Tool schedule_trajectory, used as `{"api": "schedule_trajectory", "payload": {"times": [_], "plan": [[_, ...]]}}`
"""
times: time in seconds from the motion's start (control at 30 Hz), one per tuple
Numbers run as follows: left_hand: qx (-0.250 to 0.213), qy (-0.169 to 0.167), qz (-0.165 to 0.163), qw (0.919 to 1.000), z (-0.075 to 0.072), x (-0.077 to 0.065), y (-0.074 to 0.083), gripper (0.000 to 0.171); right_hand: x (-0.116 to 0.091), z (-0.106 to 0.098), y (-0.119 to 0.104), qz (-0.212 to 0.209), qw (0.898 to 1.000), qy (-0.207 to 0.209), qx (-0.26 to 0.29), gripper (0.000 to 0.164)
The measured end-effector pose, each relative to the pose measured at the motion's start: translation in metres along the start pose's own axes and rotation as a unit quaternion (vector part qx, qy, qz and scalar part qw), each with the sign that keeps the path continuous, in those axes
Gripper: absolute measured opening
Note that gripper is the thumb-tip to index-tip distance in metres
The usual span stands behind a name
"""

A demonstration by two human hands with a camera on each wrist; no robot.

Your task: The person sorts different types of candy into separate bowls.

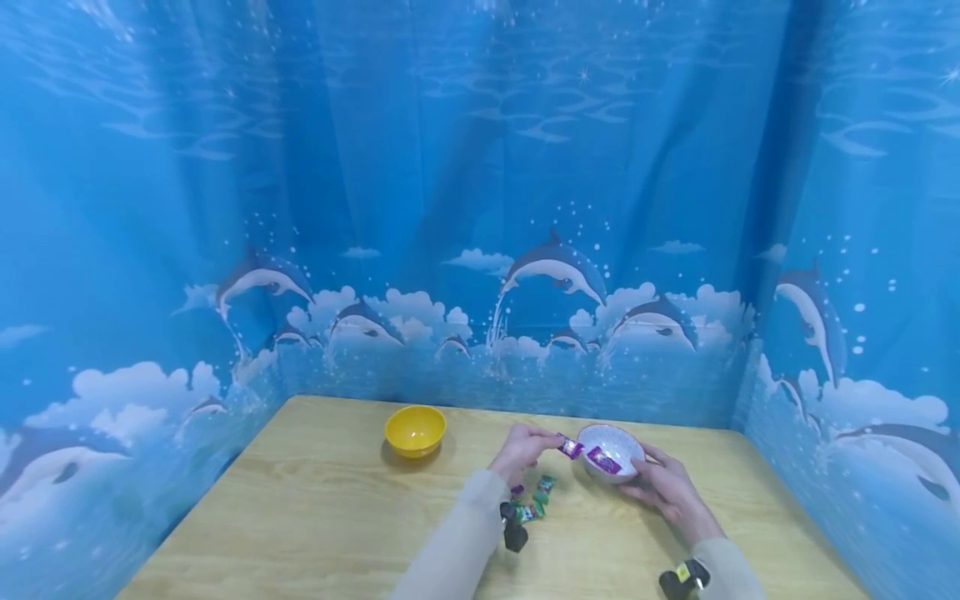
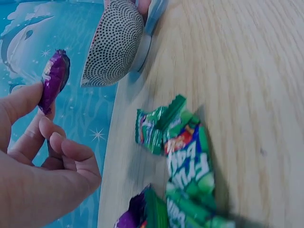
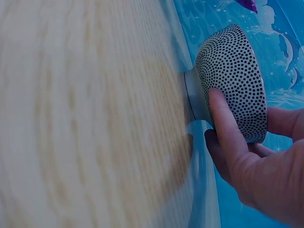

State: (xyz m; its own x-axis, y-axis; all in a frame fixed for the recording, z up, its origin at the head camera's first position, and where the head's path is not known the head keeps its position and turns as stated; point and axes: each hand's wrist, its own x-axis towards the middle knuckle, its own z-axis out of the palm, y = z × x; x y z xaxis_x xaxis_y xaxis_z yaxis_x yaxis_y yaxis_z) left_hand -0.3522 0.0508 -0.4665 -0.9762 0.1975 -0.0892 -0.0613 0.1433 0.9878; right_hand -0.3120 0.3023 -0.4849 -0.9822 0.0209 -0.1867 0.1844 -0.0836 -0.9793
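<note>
Between thumb and fingers my left hand (image 1: 517, 452) pinches a purple-wrapped candy (image 2: 55, 80), held up at the left rim of a dotted bowl (image 2: 115, 45). My right hand (image 1: 667, 486) grips this bowl from its right side, fingers on the outer wall and thumb at the rim, as the right wrist view shows. Inside the bowl lies another purple candy (image 1: 603, 460). Below my left hand, green candies (image 2: 190, 159) and a purple one (image 2: 135, 211) lie on the table, partly hidden by that hand in the head view.
A yellow bowl (image 1: 416, 431) stands farther back on the wooden table (image 1: 300, 500), to the left of my left hand. Blue curtains (image 1: 450, 167) printed with dolphins hang behind the table and along both sides.
</note>
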Motion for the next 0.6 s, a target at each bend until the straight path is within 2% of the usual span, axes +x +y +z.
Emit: {"api": "schedule_trajectory", "payload": {"times": [0.27, 0.4, 0.6], "plan": [[-0.026, 0.027, -0.005, 0.9993, 0.016, -0.001, 0.002, 0.017, 0.000, -0.001, 0.000, 0.002, 1.000, 0.002, 0.010, 0.068], [-0.037, 0.040, -0.020, 0.9983, 0.024, -0.001, 0.003, 0.018, 0.000, 0.000, 0.000, -0.002, 1.000, -0.001, 0.008, 0.067], [-0.044, 0.081, -0.029, 0.9953, 0.038, 0.001, 0.001, 0.023, -0.001, 0.001, 0.001, -0.005, 1.000, 0.001, 0.008, 0.066]]}}
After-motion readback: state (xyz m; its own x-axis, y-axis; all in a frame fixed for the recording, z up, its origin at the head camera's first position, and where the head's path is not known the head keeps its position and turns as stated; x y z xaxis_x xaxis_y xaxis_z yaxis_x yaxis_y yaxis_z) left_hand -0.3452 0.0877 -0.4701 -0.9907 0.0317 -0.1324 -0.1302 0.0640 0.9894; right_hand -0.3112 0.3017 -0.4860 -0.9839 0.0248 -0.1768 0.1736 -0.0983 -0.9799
